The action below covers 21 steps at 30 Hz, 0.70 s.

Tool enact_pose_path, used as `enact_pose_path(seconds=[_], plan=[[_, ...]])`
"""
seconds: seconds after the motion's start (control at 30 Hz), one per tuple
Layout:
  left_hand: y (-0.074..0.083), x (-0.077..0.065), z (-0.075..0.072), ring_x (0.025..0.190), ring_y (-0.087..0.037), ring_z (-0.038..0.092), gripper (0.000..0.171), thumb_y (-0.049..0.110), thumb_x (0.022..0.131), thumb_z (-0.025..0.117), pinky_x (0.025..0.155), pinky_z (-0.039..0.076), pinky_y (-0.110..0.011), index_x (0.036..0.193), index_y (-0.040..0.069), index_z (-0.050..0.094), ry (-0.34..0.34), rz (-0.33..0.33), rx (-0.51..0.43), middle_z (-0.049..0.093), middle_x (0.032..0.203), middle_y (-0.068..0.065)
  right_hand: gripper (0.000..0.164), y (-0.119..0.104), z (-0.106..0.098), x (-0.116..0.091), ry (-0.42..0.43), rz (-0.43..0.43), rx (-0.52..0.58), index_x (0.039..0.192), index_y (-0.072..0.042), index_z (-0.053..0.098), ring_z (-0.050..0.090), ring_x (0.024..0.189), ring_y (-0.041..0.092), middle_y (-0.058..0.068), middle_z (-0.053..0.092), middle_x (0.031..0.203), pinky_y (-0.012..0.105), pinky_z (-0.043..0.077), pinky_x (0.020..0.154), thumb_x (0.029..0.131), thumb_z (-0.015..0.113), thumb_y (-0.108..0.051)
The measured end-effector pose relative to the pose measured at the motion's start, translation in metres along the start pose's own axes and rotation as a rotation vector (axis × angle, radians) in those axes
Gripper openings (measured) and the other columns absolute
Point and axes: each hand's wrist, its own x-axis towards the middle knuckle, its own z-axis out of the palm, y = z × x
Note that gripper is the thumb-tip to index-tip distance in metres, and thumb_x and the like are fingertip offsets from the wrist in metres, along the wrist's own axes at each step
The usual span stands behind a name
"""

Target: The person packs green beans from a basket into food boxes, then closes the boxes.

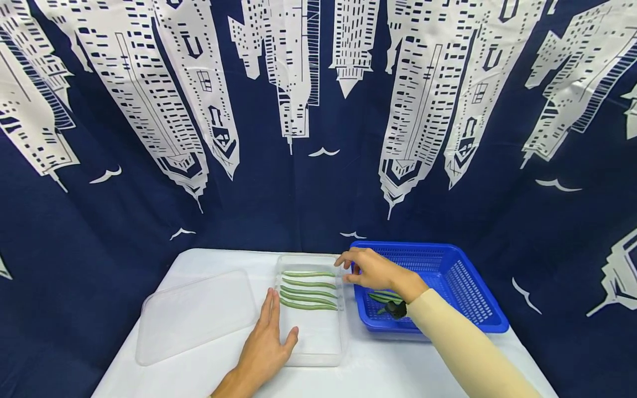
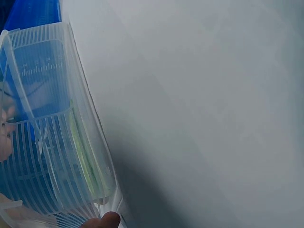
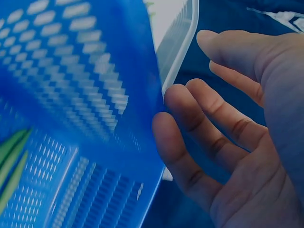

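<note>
Five green beans [image 1: 308, 284] lay crosswise in the clear container [image 1: 313, 360], side by side with narrow gaps, from its far end to about the middle; a few loose beans [image 1: 383, 297] lay in the blue basket [image 1: 470, 279] to its right. Beside the neighbouring rims of container and basket, my right hand [image 1: 370, 268] hung with fingers loosely bent and thumb spread away from them, and it had hold of nothing that I could see. My left hand [image 1: 266, 342] lay at the container's left side, fingers extended and thumb apart; how firmly its fingertips bore on the wall I could not tell. The step in hand, as I judged it, was transferring beans singly from basket to row. Good practice called for taking one bean near its middle, lifting both ends clear of the rims, then lowering it parallel to the nearest bean, on the near side of the row, without nudging its neighbours. Light steadying by the left hand was sufficient; hard pressure risked shifting the container. The lid [image 1: 199, 315] lay to the left, outside the working path.
</note>
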Motion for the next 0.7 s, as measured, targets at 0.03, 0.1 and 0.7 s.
enact_pose_path(seconds=[0.03,0.1,0.7], plan=[[0.000,0.000,0.000,0.161,-0.055,0.056,0.100,0.037,0.110,0.077,0.120,0.059,-0.067,0.183,-0.005,0.023,-0.002,-0.003,-0.001,0.020,0.194,-0.026,0.035,0.004,-0.002,-0.003,0.006,0.002,-0.006,0.140,-0.011,0.080,0.074,0.092,0.009,0.014,0.080,0.121,0.038,0.068,0.089,0.107,0.086,-0.018],[0.001,0.000,0.000,0.161,-0.054,0.056,0.100,0.037,0.110,0.077,0.120,0.059,-0.067,0.183,-0.005,0.023,-0.004,-0.007,-0.005,0.020,0.194,-0.026,0.036,0.012,-0.005,-0.008,0.013,0.011,-0.013,0.140,-0.008,0.079,0.077,0.095,0.013,0.014,0.081,0.120,0.042,0.069,0.091,0.106,0.087,-0.018],[-0.001,0.000,-0.002,0.166,-0.050,0.052,0.100,0.035,0.110,0.076,0.123,0.058,-0.064,0.184,-0.004,0.021,0.006,0.000,-0.022,0.018,0.195,-0.024,0.034,0.074,-0.011,-0.043,-0.104,0.207,0.098,0.130,-0.006,0.081,0.074,0.092,0.013,0.019,0.081,0.119,0.028,0.064,0.084,0.099,0.094,-0.011]])
